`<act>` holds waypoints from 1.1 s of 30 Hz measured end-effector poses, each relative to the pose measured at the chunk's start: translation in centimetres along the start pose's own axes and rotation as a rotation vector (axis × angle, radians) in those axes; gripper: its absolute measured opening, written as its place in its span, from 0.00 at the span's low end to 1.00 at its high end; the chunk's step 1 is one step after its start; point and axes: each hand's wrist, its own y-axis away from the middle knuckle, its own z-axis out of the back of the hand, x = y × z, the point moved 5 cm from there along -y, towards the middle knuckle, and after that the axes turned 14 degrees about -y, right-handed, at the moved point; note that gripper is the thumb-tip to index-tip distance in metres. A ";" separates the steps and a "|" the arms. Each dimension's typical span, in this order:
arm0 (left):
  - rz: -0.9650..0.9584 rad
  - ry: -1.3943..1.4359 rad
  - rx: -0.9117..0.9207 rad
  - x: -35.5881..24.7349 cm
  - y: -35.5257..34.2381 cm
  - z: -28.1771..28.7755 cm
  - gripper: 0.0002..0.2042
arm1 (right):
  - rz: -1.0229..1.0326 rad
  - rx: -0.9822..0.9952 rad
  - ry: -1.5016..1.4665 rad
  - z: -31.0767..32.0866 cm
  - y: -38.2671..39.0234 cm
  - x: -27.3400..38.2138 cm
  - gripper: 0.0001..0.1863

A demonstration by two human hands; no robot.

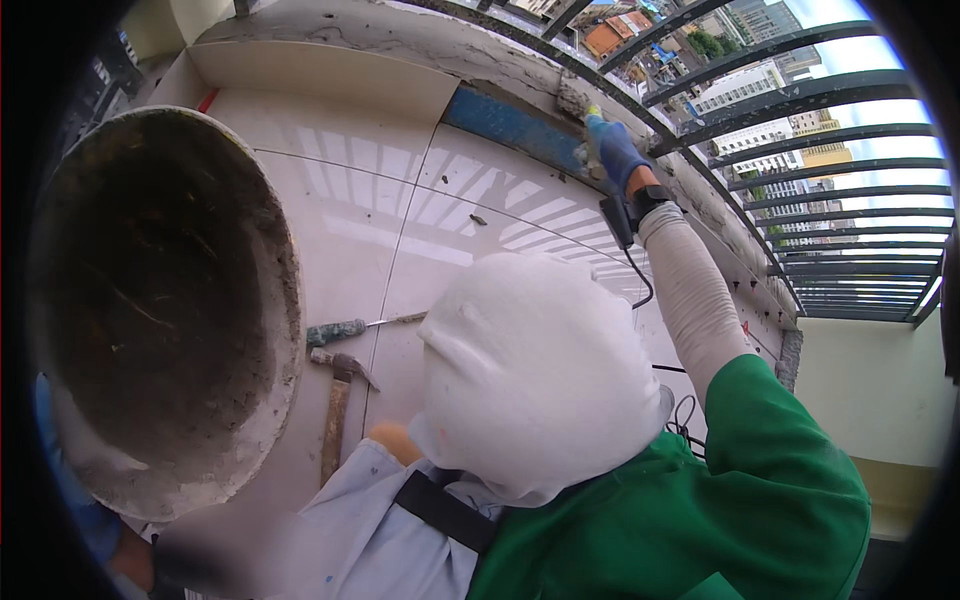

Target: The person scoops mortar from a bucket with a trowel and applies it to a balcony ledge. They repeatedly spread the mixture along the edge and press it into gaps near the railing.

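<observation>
Plainly, the biggest thing I have in view is the mortar-crusted bucket (160, 300), held up close on the left. A blue-gloved left hand (70, 490) shows under its rim, but I cannot tell how the hand grips it. Beyond it lies the pale tiled floor (350, 200), edged by a rough concrete kerb (430, 40) under a dark railing (800, 100).

I judge the step in hand to be working mortar onto that kerb. The gloved right hand (612, 150) is stretched out to it, fingers curled at a grey lump of mortar (575, 98) just above a blue strip (510, 128). Whether it grips a tool is hidden from me.

The next move, I think, calls for firm, even pressure along the kerb.

A hammer (338, 400) and a green-handled chisel (340, 330) lie on the tiles. A white head covering (530, 370) blocks the middle.
</observation>
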 end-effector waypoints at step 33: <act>0.412 0.383 -0.397 4.9 19.1 12.5 0.21 | 1.419 1.019 0.277 -18.3 35.0 29.6 0.19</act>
